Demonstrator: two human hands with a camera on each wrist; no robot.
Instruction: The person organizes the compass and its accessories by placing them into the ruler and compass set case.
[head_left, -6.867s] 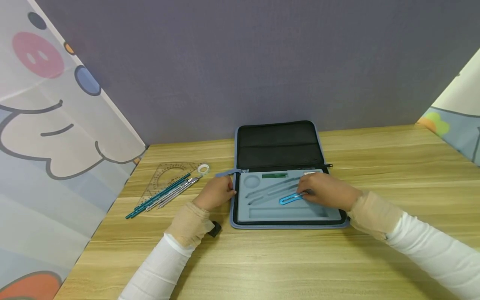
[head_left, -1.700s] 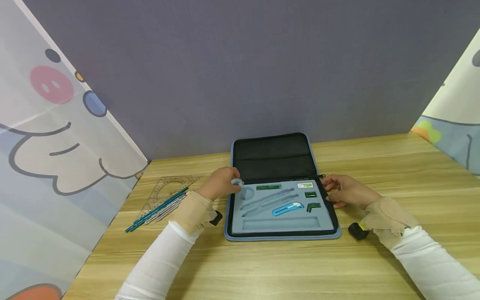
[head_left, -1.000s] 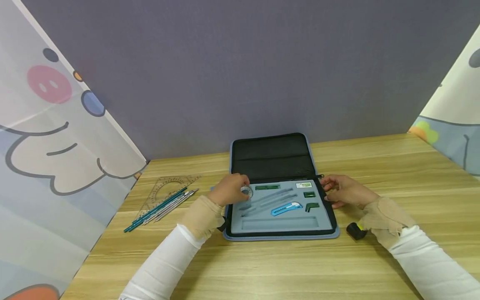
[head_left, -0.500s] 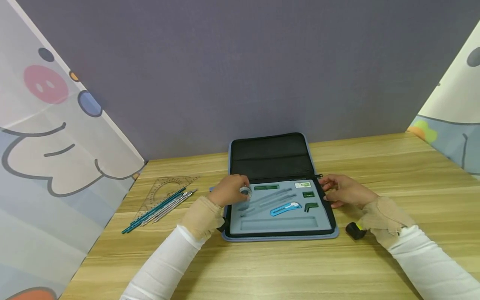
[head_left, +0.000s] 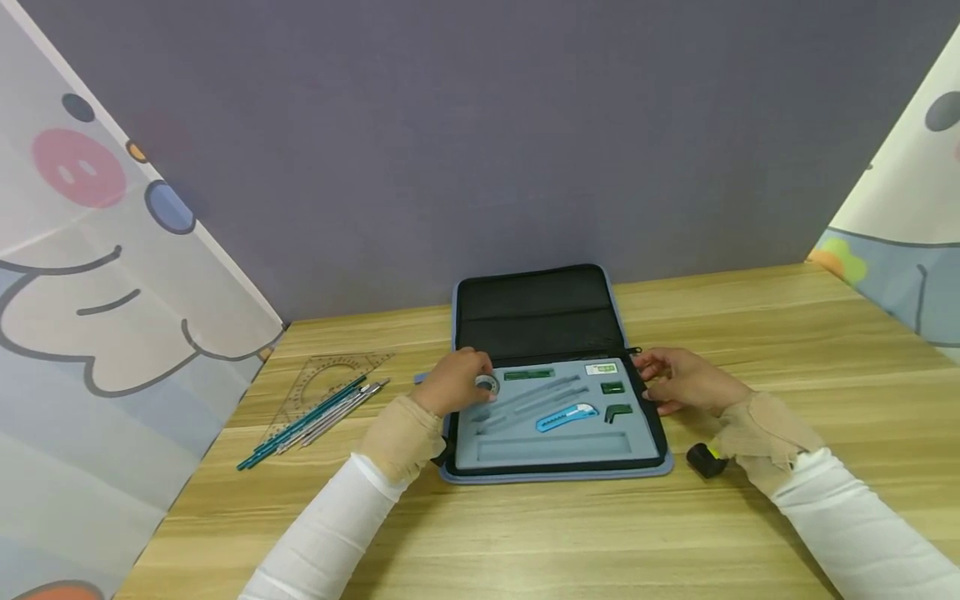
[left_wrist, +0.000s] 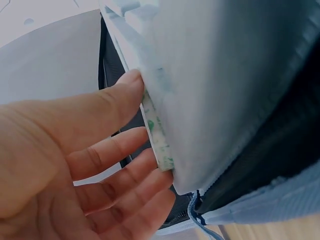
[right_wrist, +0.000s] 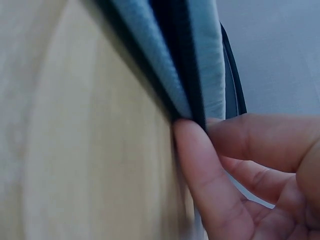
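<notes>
My left hand (head_left: 455, 382) pinches a small roll of tape (head_left: 487, 385) between thumb and fingers, at the round recess in the top left of the grey foam tray (head_left: 517, 442). In the left wrist view the tape (left_wrist: 156, 132) shows a white edge with green print beside the thumb. The tray fills an open zip case (head_left: 558, 478) with a black-lined lid (head_left: 536, 312). My right hand (head_left: 686, 381) grips the case's right edge, thumb and forefinger meeting on the rim (right_wrist: 196, 85) in the right wrist view. A blue utility knife (head_left: 567, 417) lies in its slot.
The tray also bears a white-and-green eraser (head_left: 600, 369), a long green piece (head_left: 528, 375), a small green block (head_left: 612, 387) and a green L-shaped piece (head_left: 618, 412). Left of the case lie teal pencils (head_left: 300, 423), silver pens (head_left: 337, 415) and a transparent set square (head_left: 300, 379).
The tape went from beside the set square to the round recess in my left hand. My right hand left the knife in its slot and moved to the case's right edge.
</notes>
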